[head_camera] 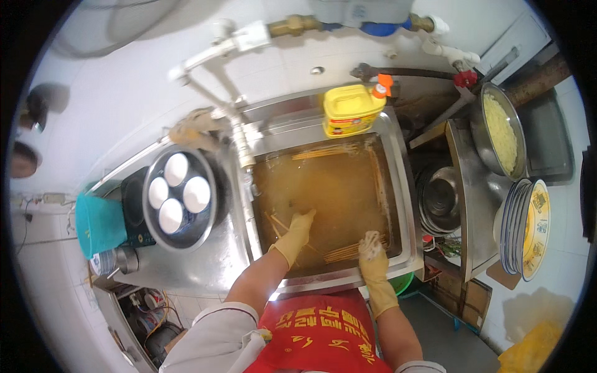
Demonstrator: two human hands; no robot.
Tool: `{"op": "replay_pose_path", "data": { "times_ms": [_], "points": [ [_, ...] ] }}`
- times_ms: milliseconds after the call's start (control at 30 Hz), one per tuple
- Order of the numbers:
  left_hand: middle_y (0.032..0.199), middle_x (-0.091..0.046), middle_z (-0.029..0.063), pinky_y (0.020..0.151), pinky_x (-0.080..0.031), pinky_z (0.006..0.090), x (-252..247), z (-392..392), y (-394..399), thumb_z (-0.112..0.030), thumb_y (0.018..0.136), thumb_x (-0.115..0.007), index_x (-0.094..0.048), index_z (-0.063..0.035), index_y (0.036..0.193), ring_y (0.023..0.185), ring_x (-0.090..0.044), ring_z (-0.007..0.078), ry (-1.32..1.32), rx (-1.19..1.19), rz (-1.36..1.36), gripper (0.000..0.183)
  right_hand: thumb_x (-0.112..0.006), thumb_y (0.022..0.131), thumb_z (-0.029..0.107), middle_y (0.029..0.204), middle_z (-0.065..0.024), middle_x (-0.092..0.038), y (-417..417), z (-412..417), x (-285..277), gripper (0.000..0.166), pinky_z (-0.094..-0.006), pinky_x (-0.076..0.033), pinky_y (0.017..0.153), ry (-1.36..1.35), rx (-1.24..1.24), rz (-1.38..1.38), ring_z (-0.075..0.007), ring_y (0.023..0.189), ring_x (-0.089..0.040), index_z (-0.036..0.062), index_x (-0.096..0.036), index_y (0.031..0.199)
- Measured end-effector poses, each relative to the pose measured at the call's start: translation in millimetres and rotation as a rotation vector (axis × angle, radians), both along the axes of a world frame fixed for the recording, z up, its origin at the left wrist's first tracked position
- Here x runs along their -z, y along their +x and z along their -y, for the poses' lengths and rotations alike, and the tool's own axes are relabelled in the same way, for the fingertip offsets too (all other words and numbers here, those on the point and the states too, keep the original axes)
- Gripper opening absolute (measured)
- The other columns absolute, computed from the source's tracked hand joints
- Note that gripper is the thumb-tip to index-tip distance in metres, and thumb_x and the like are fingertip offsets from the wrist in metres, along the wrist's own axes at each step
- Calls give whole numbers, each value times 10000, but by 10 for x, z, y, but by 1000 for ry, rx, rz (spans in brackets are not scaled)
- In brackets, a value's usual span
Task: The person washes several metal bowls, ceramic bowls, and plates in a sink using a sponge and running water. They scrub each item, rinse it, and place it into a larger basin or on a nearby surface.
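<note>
Murky brown water fills a stainless steel sink [408,205] in front of me. My left hand [298,233], in a yellow rubber glove, dips its fingers into the water left of centre; whether it grips something below the surface cannot be seen. A few loose chopsticks [276,224] lie beside it. My right hand [373,256], gloved alike, is at the front right with a pale, wet cloth or scrubber [371,245] at its fingers, touching or close to a bundle of chopsticks [338,252]. More chopsticks [322,152] float along the back wall and right side.
A yellow detergent jug [352,112] stands on the sink's back ledge. A faucet pipe [242,144] runs down its left side. Left are a metal basin [212,205] with white bowls [196,195] and a teal bucket [100,226]. Right are stacked plates [536,228] and a food-filled bowl [520,140].
</note>
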State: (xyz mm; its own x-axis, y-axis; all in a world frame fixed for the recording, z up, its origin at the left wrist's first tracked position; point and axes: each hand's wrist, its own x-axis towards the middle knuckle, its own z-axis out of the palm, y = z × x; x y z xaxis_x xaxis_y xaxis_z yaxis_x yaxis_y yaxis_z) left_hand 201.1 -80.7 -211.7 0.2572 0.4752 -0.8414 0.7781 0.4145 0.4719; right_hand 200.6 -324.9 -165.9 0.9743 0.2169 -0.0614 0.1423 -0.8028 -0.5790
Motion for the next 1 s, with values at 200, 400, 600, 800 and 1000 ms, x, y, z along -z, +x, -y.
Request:
{"op": "replay_pose_path", "data": {
  "times_ms": [200, 400, 600, 800, 1000],
  "points": [
    [1150, -630, 154, 864, -506, 364, 994, -90, 323, -366, 831, -654, -578, -89, 1210, 1080, -600, 313, 230, 177, -86, 476, -609, 864, 370, 822, -183, -668, -45, -41, -238, 343, -476, -517, 649, -21, 108, -133, -398, 766, -648, 102, -653, 1072],
    [1048, -674, 166, 855, -508, 343, 945, -350, 546, -416, 808, -642, -634, -75, 1131, 1092, -609, 289, 824, 1156, -317, 469, -575, 892, 276, 849, -176, -667, 20, -20, -241, 285, -455, -517, 657, 185, 9, -113, -394, 779, -646, 95, -632, 1105],
    [992, -682, 164, 811, -513, 360, 1069, -722, 502, -376, 792, -655, -651, -52, 1072, 998, -630, 290, 713, 1168, -367, 428, -604, 882, 262, 875, -175, -668, 76, -49, -278, 245, -433, -511, 662, 83, 7, -194, -380, 789, -649, 107, -643, 1068],
    [936, -689, 162, 767, -518, 377, 1268, -389, 354, -336, 776, -668, -669, -28, 1013, 903, -652, 291, 513, 615, -172, 388, -576, 904, 251, 885, -168, -669, 56, -43, -291, 245, -434, -508, 681, 100, 13, -196, -383, 816, -645, 94, -628, 1084],
    [880, -697, 160, 722, -523, 394, 1418, -120, 377, -296, 760, -682, -686, -5, 954, 809, -674, 292, 331, 440, -42, 350, -590, 872, 245, 982, -150, -673, 67, -26, -345, 294, -424, -525, 720, 107, -16, -202, -365, 856, -648, 115, -609, 1136]
  ]
}}
